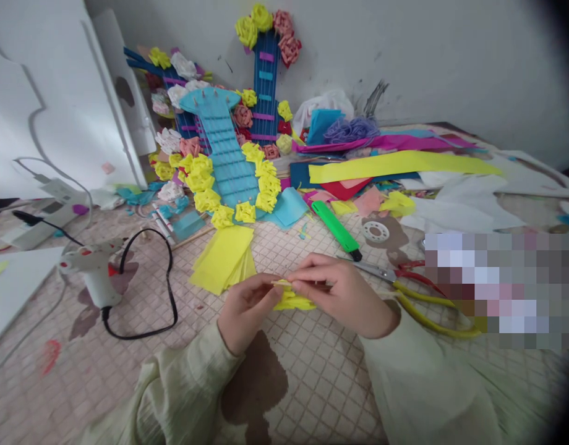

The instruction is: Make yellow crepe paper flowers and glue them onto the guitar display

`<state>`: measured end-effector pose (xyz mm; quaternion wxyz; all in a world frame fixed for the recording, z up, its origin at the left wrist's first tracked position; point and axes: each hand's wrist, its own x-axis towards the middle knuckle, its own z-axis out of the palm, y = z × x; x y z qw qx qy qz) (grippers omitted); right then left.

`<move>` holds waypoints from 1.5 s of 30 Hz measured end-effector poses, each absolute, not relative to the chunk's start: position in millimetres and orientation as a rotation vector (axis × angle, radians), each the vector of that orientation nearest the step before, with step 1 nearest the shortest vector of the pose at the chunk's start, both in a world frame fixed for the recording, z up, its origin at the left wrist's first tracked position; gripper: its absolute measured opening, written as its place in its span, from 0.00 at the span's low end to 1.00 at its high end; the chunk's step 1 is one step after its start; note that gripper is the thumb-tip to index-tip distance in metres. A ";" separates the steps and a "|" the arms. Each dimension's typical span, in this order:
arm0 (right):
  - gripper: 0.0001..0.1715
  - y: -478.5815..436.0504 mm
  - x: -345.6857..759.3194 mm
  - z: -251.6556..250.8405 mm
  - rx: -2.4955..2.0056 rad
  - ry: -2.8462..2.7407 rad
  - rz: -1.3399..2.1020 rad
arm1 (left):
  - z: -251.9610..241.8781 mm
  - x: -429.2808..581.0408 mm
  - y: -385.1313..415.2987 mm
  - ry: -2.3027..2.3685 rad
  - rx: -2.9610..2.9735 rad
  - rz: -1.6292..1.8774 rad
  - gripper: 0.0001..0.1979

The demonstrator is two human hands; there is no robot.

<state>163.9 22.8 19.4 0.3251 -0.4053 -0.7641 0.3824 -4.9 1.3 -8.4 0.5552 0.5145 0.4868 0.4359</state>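
Observation:
My left hand [250, 306] pinches the left end of a small piece of yellow crepe paper [294, 301], thumb and fingers closed on it. At the other end, my right hand [342, 293] presses the same paper between thumb and fingertips. A thin pale stick seems to run along the paper's upper edge under my fingers; most of it is hidden. Just beyond my left hand lies a stack of yellow paper sheets [223, 259]. Scissors [412, 275] with red and yellow handles rest to the right of my right hand, near a green utility knife [335, 228].
A white glue gun [92, 269] with a looped black cord stands at left, near a power strip [46, 213]. Paper guitars, one light blue [229, 145] with yellow paper roses, lean at the back. A tape roll [375, 232] and a long yellow strip [405, 165] lie at right.

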 end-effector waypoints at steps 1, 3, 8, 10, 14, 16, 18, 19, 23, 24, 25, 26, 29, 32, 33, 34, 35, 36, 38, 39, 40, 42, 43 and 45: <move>0.11 22.6 163.9 19.4 -1.064 -1.999 1.005 | -9.4 -5.2 1.2 1.147 1.222 1.032 0.06; 0.11 22.5 164.0 18.8 -1.065 -1.984 1.007 | -10.5 -5.4 0.7 1.151 1.245 1.037 0.06; 0.10 22.5 164.1 16.2 -1.063 -1.970 0.996 | -7.7 -5.0 -0.2 1.167 1.269 1.051 0.06; 0.10 22.5 164.0 15.5 -1.057 -1.969 0.991 | -5.7 -5.1 -0.2 1.177 1.272 1.054 0.07; 0.11 22.4 164.0 14.9 -1.042 -1.966 1.004 | -4.4 -5.8 0.0 1.196 1.304 1.038 0.07; 0.12 22.3 164.0 15.4 -1.024 -1.972 1.021 | -4.9 -6.5 -0.1 1.203 1.335 1.029 0.07; 0.13 22.2 163.7 16.2 -1.002 -1.984 1.025 | -4.9 -7.3 -0.4 1.216 1.366 1.025 0.07; 0.13 22.2 163.5 16.6 -0.993 -1.992 1.017 | -4.6 -7.6 -0.5 1.223 1.380 1.022 0.07; 0.13 21.9 161.9 16.3 -0.951 -2.036 0.913 | -2.5 -7.2 0.2 1.257 1.406 1.007 0.09; 0.13 21.8 161.4 15.6 -0.940 -2.051 0.873 | -2.2 -6.8 0.6 1.265 1.403 1.003 0.09; 0.13 21.5 160.9 14.8 -0.932 -2.066 0.834 | -2.1 -6.4 1.1 1.272 1.395 1.002 0.09; 0.13 21.2 160.4 13.9 -0.928 -2.080 0.800 | -2.1 -6.0 1.6 1.276 1.384 1.004 0.09; 0.13 20.4 159.2 11.5 -0.937 -2.093 0.760 | -2.8 -5.9 2.6 1.281 1.366 0.998 0.08; 0.13 19.7 159.0 11.1 -0.985 -2.068 0.802 | -3.3 -6.7 2.3 1.296 1.386 0.979 0.08; 0.12 19.6 159.1 11.3 -1.004 -2.055 0.830 | -3.5 -6.9 1.9 1.305 1.401 0.973 0.08; 0.11 19.5 159.3 11.7 -1.021 -2.043 0.858 | -3.8 -7.1 1.3 1.314 1.423 0.972 0.08; 0.10 19.5 159.5 12.1 -1.034 -2.032 0.883 | -4.1 -7.2 0.7 1.320 1.453 0.972 0.08; 0.09 19.7 159.7 12.5 -1.045 -2.023 0.902 | -4.5 -7.3 0.1 1.322 1.486 0.974 0.08; 0.07 20.1 159.9 13.3 -1.066 -2.019 0.918 | -5.2 -7.3 -0.9 1.317 1.552 0.984 0.07; 0.07 20.3 159.8 13.7 -1.073 -2.020 0.913 | -5.5 -7.4 -1.3 1.312 1.574 0.990 0.07; 0.07 20.4 159.6 14.0 -1.080 -2.024 0.906 | -5.7 -7.4 -1.7 1.305 1.587 0.995 0.07; 0.07 20.2 158.9 14.3 -1.088 -2.027 0.874 | -6.0 -7.7 -2.3 1.293 1.603 1.005 0.07; 0.07 19.9 158.5 14.3 -1.094 -2.023 0.850 | -6.2 -7.9 -2.7 1.289 1.614 1.010 0.07; 0.06 19.1 157.4 13.9 -1.115 -2.005 0.808 | -6.5 -8.1 -3.5 1.294 1.635 1.019 0.08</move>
